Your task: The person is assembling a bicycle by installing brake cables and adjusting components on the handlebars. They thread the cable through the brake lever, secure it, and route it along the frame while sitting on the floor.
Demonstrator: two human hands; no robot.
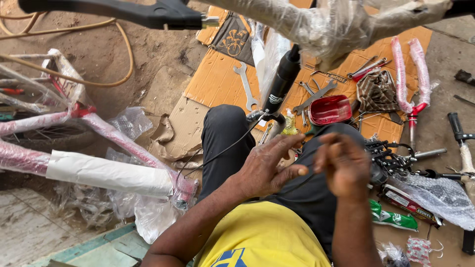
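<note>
Black cable [232,143], thin and slack, runs from the lower end of a dark tube [283,81] near the middle of the head view, down across the person's dark trouser leg [222,143] and up toward the two hands held over the lap. The left hand [269,165] is spread, its fingers [287,144] half open and curved, with the cable passing just under the palm; whether they pinch it cannot be told. The right hand [345,165] is turned with its back to the camera, fingers curled in loosely, and what they grip, if anything, is hidden. Both hands sit close together, just apart, above the yellow shirt [262,237]. Beyond the knees lies flattened cardboard [217,79] on the dirt floor, carrying a spanner [246,84], more spanners [314,94], a red tray [330,110] and a striped cloth [378,91]. Two pink wrapped fork legs [410,74] lie at the right of the cardboard. At the left a bicycle frame [109,170] wrapped in pink film and white paper rests on the floor, with a yellow hose [99,79] curling behind it. A green packet [393,217] lies near the right elbow
</note>
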